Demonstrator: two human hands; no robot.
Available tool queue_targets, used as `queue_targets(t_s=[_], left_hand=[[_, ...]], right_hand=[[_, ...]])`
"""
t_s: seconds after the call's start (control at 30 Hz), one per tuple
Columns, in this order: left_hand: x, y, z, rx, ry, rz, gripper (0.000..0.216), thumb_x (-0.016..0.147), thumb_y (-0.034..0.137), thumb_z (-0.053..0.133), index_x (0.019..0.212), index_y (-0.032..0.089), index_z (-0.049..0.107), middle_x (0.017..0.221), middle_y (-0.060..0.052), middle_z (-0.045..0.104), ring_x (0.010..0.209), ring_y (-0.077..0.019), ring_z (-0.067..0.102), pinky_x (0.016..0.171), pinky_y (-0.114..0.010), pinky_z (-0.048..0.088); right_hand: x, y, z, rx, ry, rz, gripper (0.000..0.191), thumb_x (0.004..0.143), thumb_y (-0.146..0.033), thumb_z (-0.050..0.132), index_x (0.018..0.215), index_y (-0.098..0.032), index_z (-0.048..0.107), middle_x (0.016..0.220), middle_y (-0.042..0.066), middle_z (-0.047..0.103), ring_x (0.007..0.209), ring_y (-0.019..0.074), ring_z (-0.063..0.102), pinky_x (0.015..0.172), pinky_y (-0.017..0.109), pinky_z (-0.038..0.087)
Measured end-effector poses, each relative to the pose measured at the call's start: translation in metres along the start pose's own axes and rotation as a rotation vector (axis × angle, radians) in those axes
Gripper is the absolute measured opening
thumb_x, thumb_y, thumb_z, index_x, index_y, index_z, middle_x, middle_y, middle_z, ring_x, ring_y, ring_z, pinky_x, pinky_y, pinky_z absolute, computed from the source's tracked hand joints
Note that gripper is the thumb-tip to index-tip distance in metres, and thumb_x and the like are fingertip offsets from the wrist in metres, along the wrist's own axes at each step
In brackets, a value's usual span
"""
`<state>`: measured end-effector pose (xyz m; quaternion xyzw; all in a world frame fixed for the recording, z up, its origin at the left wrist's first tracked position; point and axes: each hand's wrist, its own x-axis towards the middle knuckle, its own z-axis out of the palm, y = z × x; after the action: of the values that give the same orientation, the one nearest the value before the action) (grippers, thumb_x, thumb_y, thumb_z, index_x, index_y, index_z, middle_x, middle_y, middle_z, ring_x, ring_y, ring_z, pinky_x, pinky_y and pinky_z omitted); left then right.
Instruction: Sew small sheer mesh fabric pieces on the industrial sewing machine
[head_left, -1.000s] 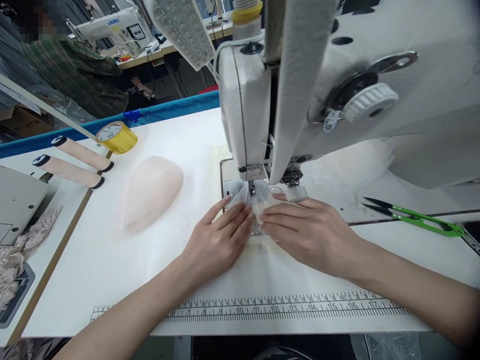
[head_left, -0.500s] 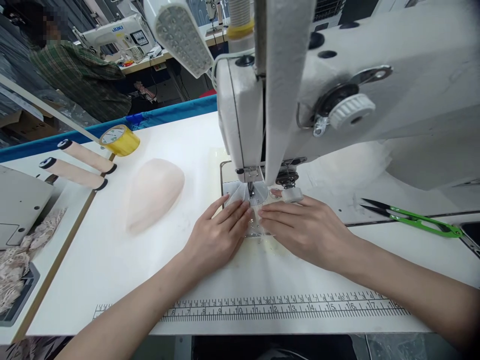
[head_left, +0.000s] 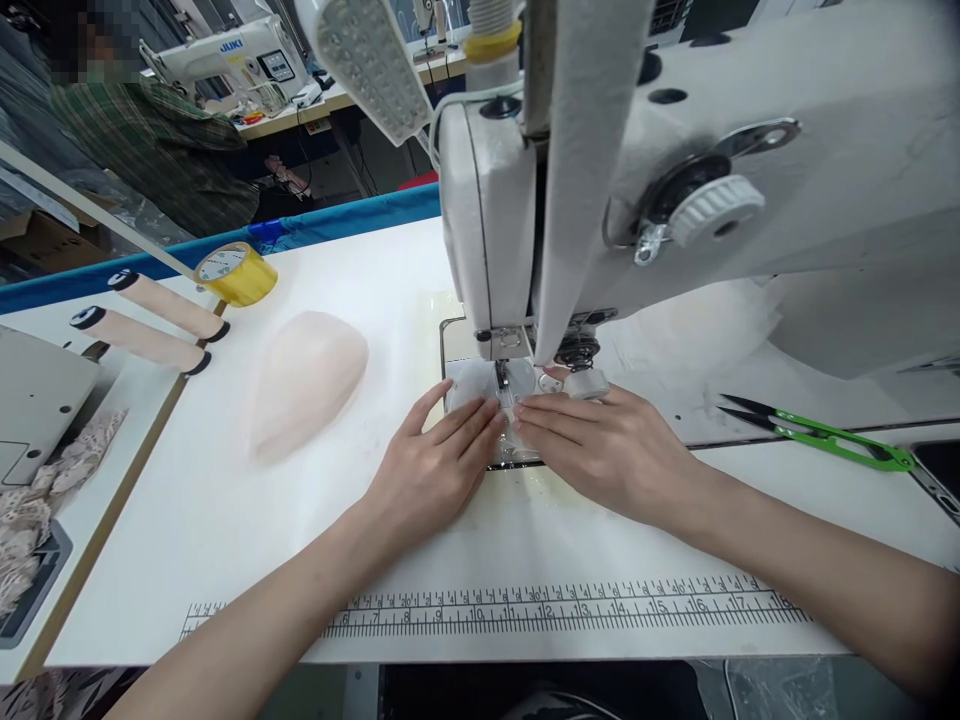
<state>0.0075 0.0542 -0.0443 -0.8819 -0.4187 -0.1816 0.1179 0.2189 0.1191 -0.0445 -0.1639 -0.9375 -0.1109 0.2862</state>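
My left hand [head_left: 435,465] lies flat on the white table, fingers stretched toward the needle, pressing a small sheer fabric piece [head_left: 474,385] onto the needle plate. My right hand [head_left: 600,445] lies flat beside it, fingertips on the same piece just right of the presser foot [head_left: 502,375]. The fingertips of both hands nearly meet under the head of the white sewing machine [head_left: 675,180]. Most of the fabric is hidden under my fingers.
A stack of pale pink fabric pieces [head_left: 304,380] lies to the left. Yellow tape roll [head_left: 236,272] and two thread cones [head_left: 146,320] sit at the far left. Green thread snips [head_left: 825,435] rest at right. A printed ruler [head_left: 525,605] runs along the front edge. Another person stands at the back left.
Both hands have slid forward toward the needle, and the sheer piece has gone further under the presser foot, so less of it shows in front.
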Motion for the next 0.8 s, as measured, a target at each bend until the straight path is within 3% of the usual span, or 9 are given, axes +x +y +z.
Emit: queue_targets(t_s=[0.23,0.47,0.8], left_hand=[[0.009,-0.009,0.005,0.019,0.024,-0.047,0.030,0.095,0.012,0.048,0.121,0.011,0.062,0.120,-0.012,0.066,0.113,-0.0236,0.063,0.114,-0.056,0.032],[0.002,0.005,-0.002,0.016,0.003,-0.025,0.032,0.095,0.025,0.053,0.123,0.012,0.061,0.120,-0.011,0.067,0.114,-0.0238,0.062,0.115,-0.052,0.032],[0.004,0.002,0.002,0.051,0.006,-0.059,0.033,0.096,0.027,0.052,0.123,0.009,0.060,0.120,-0.012,0.066,0.115,-0.0245,0.062,0.114,-0.054,0.030]], right_hand=[[0.003,0.005,0.005,-0.051,-0.017,-0.008,0.024,0.090,-0.003,0.051,0.093,-0.014,0.072,0.097,0.005,0.074,0.083,0.0163,0.069,0.101,0.039,0.046],[0.000,0.000,0.003,-0.070,-0.025,-0.020,0.024,0.089,-0.004,0.052,0.099,-0.010,0.073,0.100,0.011,0.073,0.091,0.0201,0.068,0.091,0.038,0.050],[0.003,0.001,0.004,-0.132,-0.062,0.024,0.030,0.089,-0.002,0.045,0.100,-0.010,0.072,0.096,0.009,0.074,0.080,0.0184,0.068,0.097,0.040,0.047]])
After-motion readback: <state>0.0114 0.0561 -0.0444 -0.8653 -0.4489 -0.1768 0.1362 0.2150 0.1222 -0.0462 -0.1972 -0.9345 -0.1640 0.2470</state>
